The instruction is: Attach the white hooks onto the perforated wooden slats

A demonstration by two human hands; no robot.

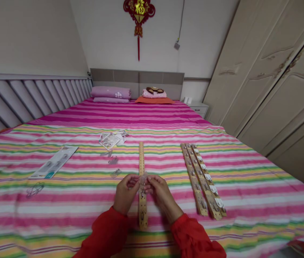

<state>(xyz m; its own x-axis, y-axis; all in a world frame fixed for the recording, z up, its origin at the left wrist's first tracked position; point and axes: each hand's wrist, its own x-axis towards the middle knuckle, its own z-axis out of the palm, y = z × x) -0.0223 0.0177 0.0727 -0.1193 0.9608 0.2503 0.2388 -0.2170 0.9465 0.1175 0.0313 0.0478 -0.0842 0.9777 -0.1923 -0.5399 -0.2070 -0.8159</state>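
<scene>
My left hand [126, 191] and my right hand [161, 191] meet over a narrow wooden strip [141, 159] lined with small holes. Between their pinched fingertips is a small clear adhesive hook [143, 179], partly covered by the fingers. The strip lies lengthwise on the striped sheet, pointing away from me. Nearer to me, a metal hook [142, 216] sits on its surface. Left of the strip lie loose clear hooks [116, 173], and beyond them a pile of clear and white packets [111, 139].
On the right lie wooden strips with metal hooks [195, 179] and a strip bearing white hooks [208, 177]. A hook package [55, 163] and a thin wire-like bundle [35, 189] are at left. A slatted rail [33, 96] borders the bed; wardrobes [265, 79] stand right.
</scene>
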